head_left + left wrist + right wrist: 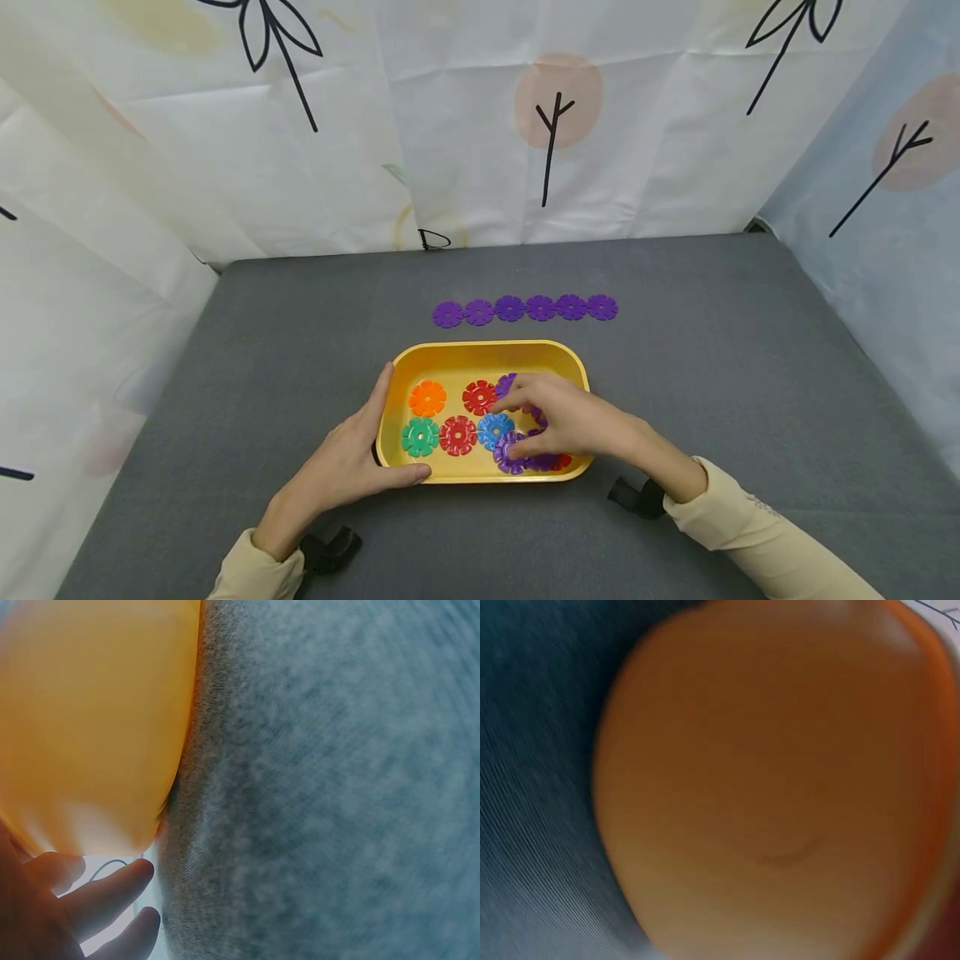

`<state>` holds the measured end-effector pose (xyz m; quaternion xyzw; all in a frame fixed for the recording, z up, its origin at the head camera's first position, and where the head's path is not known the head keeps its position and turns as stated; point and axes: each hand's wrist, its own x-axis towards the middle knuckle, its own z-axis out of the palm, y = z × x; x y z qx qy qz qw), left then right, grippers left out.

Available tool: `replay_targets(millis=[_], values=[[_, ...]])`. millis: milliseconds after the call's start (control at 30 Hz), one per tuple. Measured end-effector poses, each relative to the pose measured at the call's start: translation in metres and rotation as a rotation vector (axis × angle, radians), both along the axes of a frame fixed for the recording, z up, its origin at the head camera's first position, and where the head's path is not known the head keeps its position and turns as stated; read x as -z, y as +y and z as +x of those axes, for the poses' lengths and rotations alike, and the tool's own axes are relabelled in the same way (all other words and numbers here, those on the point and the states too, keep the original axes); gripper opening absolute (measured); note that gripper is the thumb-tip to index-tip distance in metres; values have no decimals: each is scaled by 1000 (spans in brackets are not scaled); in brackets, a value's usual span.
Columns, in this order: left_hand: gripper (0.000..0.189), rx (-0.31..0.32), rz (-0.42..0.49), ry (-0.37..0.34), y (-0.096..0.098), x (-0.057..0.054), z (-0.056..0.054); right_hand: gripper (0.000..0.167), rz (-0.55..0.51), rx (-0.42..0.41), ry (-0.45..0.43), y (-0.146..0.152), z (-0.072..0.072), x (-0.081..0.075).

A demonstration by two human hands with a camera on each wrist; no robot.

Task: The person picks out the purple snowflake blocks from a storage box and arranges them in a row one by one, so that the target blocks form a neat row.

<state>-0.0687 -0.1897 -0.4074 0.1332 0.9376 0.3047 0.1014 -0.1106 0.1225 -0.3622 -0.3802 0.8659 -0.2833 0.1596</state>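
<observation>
We see the right hand (573, 412) over the right end of the yellow tray (480, 342), thumb and forefinger apart, nothing plainly pinched between them; its other fingers are partly hidden. The left hand (348, 454) is spread round the tray's left end, thumb on the near rim.

The purple discs (510, 464) inside lie beneath and just beside the right hand, which makes it much the nearer. A blue disc (496, 432) sits close on their left; orange (427, 398) and green discs (420, 437) lie toward the left hand.

The tray's long axis runs left to right across the worktop (750, 333). Beyond its far rim, we count six discs in a purple row (541, 307), nearly parallel to that axis.
</observation>
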Motion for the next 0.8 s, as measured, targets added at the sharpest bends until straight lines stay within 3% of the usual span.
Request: replay_targets(millis=[200, 367, 633, 800], values=[[134, -3, -2, -7, 0, 0, 0, 48, 81, -27, -65, -8, 3, 11], [134, -9, -2, -14, 0, 0, 1, 45, 130, -37, -20, -12, 5, 16], [133, -9, -7, -10, 1, 0, 1, 43, 134, 45, 26, -19, 7, 21], [133, -13, -11, -13, 1, 0, 0, 54, 122, 86, 27, -20, 7, 24]])
